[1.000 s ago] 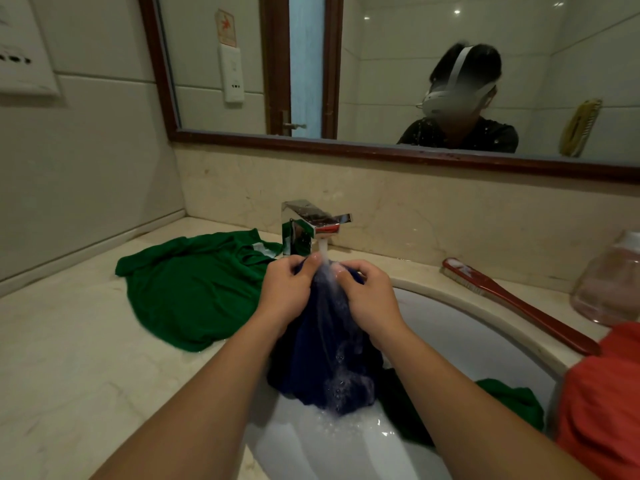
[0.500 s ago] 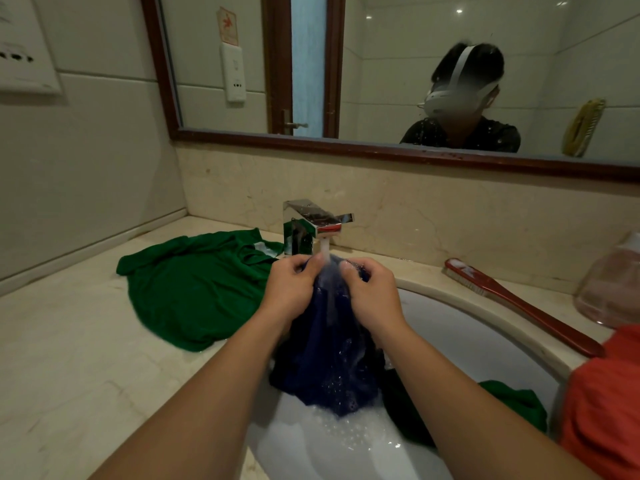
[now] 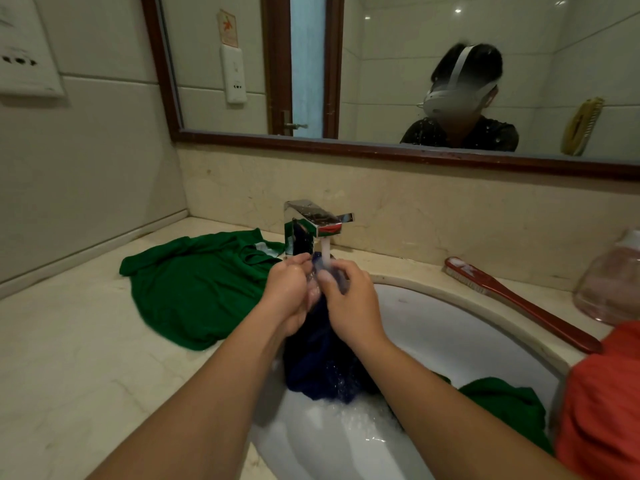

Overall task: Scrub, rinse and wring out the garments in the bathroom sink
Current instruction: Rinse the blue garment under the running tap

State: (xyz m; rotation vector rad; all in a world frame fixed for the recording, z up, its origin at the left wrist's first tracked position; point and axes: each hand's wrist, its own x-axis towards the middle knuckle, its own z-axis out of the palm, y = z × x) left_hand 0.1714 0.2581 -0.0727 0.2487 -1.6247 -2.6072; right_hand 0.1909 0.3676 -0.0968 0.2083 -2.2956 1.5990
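Observation:
A dark blue garment (image 3: 322,368) hangs into the white sink (image 3: 450,327) under the running chrome tap (image 3: 311,225). My left hand (image 3: 291,296) and my right hand (image 3: 349,303) both grip its top edge right in the water stream, close together. Its lower end dangles above soapy water in the basin. A green garment (image 3: 502,407) lies in the sink at the right, partly hidden by my right forearm. A second green garment (image 3: 197,289) is spread on the counter left of the tap.
A red-handled scrubbing brush (image 3: 519,303) lies on the counter right of the sink. A clear pink-tinted bottle (image 3: 609,285) stands at the far right, with an orange-red cloth (image 3: 602,403) below it. The mirror and the wall close off the back.
My hands have drawn closer together on the blue garment's top under the stream, the cloth bunched tighter between them. The garment stays hanging in the sink.

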